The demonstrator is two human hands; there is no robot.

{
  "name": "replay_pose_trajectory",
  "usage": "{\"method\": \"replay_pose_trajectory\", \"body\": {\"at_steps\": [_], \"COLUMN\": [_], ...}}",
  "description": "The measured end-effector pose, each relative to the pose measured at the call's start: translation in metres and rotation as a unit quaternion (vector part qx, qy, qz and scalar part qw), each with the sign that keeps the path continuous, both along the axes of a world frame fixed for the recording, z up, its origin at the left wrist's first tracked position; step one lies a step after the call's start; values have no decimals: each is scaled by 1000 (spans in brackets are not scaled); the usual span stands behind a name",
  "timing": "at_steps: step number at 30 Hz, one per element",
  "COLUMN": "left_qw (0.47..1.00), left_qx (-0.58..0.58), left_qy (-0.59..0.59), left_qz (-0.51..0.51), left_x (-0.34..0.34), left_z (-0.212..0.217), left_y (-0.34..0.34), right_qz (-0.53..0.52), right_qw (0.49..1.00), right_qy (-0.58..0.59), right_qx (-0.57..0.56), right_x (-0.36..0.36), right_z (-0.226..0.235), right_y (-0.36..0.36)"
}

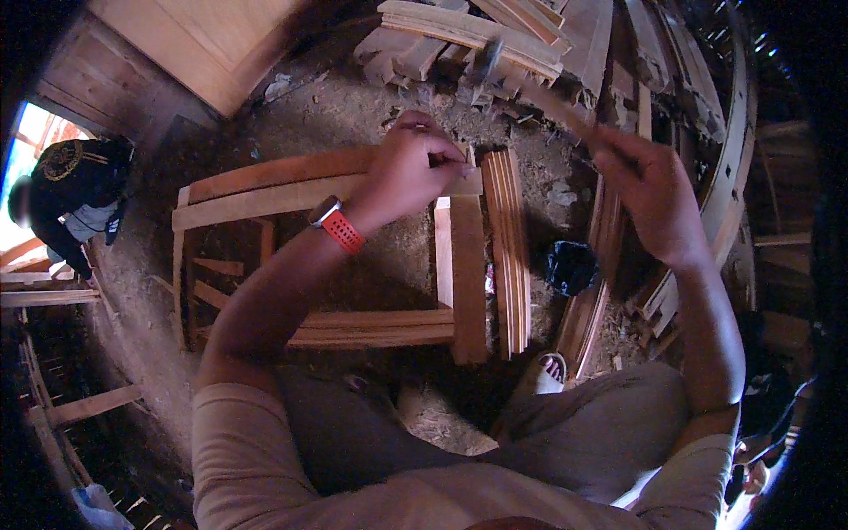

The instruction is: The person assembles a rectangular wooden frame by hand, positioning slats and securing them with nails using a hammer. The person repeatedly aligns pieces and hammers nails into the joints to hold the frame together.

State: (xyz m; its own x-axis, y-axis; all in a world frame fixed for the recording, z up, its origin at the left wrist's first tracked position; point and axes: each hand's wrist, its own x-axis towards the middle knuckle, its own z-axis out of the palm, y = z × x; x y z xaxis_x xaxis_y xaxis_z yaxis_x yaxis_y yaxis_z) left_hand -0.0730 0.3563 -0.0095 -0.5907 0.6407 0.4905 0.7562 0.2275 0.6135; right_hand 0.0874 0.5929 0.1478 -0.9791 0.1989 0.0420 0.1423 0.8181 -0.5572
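Nothing legible in my feed. Closest I get is a round yellow emblem on the back of a co-worker's dark jacket, far left; there may be lettering around it, but it's too small and blurred for me to read. Watch with the red strap: face tilted, can't make out any digits. Logging both as unreadable.

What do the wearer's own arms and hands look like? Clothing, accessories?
Short, plain beige-looking sleeves, forearms uncovered. Left hand: no glove; on that wrist a watch with a red-orange perforated strap. Right hand: no glove, nothing on the wrist.
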Motion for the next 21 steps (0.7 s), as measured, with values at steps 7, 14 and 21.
{"method": "replay_pose_trajectory", "body": {"at_steps": [7,14,21], "left_qw": [998,991,995], "left_qx": [0,73,-48], "left_qy": [-64,-66,1], "left_qz": [-18,-90,-87], "left_x": [-1,-7,-10], "left_z": [-2,-4,23], "left_y": [-3,-15,-43], "right_qz": [48,-7,-24], "right_qw": [995,997,999], "right_qy": [-66,70,43], "right_qx": [53,16,-14], "right_x": [7,15,20], "right_z": [-1,-2,-10], "right_y": [4,5,11]}}
